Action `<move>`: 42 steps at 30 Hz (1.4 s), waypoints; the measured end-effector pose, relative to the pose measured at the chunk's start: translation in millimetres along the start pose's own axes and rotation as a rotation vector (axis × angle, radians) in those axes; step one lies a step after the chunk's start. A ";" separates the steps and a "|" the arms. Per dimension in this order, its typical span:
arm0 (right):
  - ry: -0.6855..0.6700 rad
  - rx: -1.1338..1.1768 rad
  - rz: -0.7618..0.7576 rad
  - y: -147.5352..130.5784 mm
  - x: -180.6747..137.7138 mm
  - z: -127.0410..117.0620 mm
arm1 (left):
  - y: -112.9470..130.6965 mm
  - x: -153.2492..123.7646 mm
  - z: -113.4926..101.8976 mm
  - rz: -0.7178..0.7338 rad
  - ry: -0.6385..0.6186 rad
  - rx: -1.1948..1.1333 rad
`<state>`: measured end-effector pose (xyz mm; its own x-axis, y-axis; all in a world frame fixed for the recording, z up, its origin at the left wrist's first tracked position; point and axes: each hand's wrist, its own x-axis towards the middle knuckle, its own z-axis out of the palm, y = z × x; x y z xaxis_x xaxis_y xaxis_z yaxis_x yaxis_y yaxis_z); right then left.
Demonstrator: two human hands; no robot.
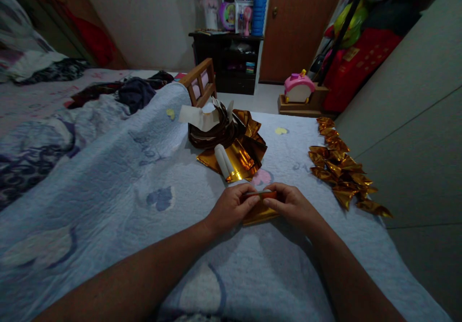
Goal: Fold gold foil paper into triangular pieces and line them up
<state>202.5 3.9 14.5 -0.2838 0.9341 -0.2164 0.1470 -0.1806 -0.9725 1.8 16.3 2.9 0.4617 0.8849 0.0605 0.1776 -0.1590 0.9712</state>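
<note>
Both hands meet over a sheet of gold foil paper [260,213] on the bed. Fingers and thumb of my left hand [229,207] pinch the left part of its far edge, which looks rolled or folded up. My right hand [294,205] grips the same raised edge farther right, thumbs close together. The fingers partly cover the fold. Just beyond lies a loose pile of gold foil sheets [249,156], some with white backs showing. A pale rolled piece [224,162] rests on that pile. Several folded gold foil pieces [341,172] lie heaped to the right.
A light blue quilt [144,245] with heart prints covers the bed. Rumpled clothes [135,93] lie at the left. Beyond the bed stand a wooden rail [199,82], a dark cabinet [225,64] and a pink toy [299,87]. A pale panel [415,110] borders the right side.
</note>
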 end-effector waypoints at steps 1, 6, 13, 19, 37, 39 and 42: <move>-0.002 0.007 0.009 -0.1 0.0 0.5 | -0.1 0.1 0.0 -0.002 -0.005 -0.007; 0.027 0.175 0.081 -1.9 -1.1 2.4 | 2.8 -0.3 -0.4 -0.012 -0.015 -0.032; -0.022 0.131 0.094 -2.9 -3.1 1.4 | 3.8 -1.7 -0.4 -0.022 -0.030 -0.046; 0.068 0.058 0.077 -2.5 -2.2 3.7 | 2.8 -1.9 -1.1 -0.033 -0.015 -0.066; 0.090 0.032 0.063 -4.5 -2.5 3.4 | 2.8 -2.7 0.1 -0.037 0.018 -0.122; 0.091 0.031 0.057 -4.1 -2.3 3.5 | 2.5 -3.0 0.0 -0.041 0.032 -0.118; 0.099 0.029 0.043 -4.1 -2.3 3.5 | 1.3 -3.4 -0.4 -0.045 0.047 -0.116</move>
<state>199.2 1.5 18.7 -0.1832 0.9508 -0.2497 0.1289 -0.2286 -0.9650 0.2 13.2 4.0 0.4139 0.9100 0.0244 0.0940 -0.0694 0.9931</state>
